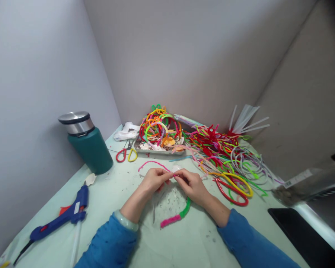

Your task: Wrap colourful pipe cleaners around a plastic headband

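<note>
Over the middle of the table my left hand [155,179] and my right hand [192,185] meet fingertip to fingertip. Both pinch a thin pink pipe cleaner [153,162], whose loose end curves out to the upper left. From beneath my right hand a curved band wrapped in green [186,209] and pink fuzzy pipe cleaner [170,221] bends down toward me. A grey strand [153,210] hangs under my left hand. Whether these pieces join is hidden by my fingers.
A metal tray [160,151] with shells and coloured loops stands at the back. Small scissors [127,154] lie beside it, larger scissors [234,188] at right near a pipe cleaner heap [209,139]. At left are a teal bottle [91,150] and a blue glue gun [64,217].
</note>
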Demonstrator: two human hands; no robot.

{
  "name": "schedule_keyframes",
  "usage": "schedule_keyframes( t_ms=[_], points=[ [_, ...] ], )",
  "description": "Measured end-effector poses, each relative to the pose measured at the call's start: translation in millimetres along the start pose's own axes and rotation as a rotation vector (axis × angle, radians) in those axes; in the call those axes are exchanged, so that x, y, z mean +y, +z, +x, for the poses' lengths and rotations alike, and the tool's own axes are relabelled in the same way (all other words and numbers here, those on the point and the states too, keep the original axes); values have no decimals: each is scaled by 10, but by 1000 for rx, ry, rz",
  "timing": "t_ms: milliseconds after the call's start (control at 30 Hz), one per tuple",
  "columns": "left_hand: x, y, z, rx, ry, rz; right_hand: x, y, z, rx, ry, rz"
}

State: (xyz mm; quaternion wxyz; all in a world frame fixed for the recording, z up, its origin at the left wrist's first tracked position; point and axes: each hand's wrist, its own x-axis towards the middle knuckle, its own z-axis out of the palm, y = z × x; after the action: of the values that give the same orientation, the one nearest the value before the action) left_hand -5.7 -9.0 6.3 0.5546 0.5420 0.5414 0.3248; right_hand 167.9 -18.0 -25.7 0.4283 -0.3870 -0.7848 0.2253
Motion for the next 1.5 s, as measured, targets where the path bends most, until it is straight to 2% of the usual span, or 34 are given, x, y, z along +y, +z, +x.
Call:
schedule_keyframes(
  t_ms=[100, 233, 367, 467, 567, 633, 700, 767, 867, 933, 1067, 1167, 1300, 1500],
  points=[
    [-10, 3, -22, -41, 0, -71, -13, -8, -7, -10, -12, 7],
    [-24, 11, -28, -79, -70, -216, -44, 13, -11, -10, -21, -7],
    [-34, 22, -12, -21, -107, -185, -83, -38, 18, -12, -39, -89],
    [-32, 29, -4, 18, -96, -135, -69, -283, -16, 36, -8, -268],
    [-26, 34, -2, 35, -95, -113, 28, -670, -201, 182, 195, -614],
    [-26, 34, 1, 41, -98, -119, 127, -898, -397, 132, 403, -903],
    [-30, 33, 4, 37, -101, -137, 223, -1027, -596, 26, 562, -1088],
    [-37, 27, 6, 17, -102, -163, 295, -1053, -736, -42, 509, -1136],
    [-55, 8, 8, -15, -90, -214, 330, -1009, -766, -108, 412, -1127],
    [-68, -9, 13, -21, -83, -252, 294, -1011, -683, -171, 413, -1087],
    [-87, -31, 26, -21, -90, -297, 80, -1160, -491, -335, 502, -906],
    [-90, -32, 33, -23, -89, -310, -114, -1294, -487, -415, 616, -678],
    [-76, -26, 35, -1, -107, -329, -237, -1395, -675, -416, 620, -365],
    [-76, -17, 44, 6, -105, -312, -247, -1370, -964, -367, 546, -295]
  ],
)
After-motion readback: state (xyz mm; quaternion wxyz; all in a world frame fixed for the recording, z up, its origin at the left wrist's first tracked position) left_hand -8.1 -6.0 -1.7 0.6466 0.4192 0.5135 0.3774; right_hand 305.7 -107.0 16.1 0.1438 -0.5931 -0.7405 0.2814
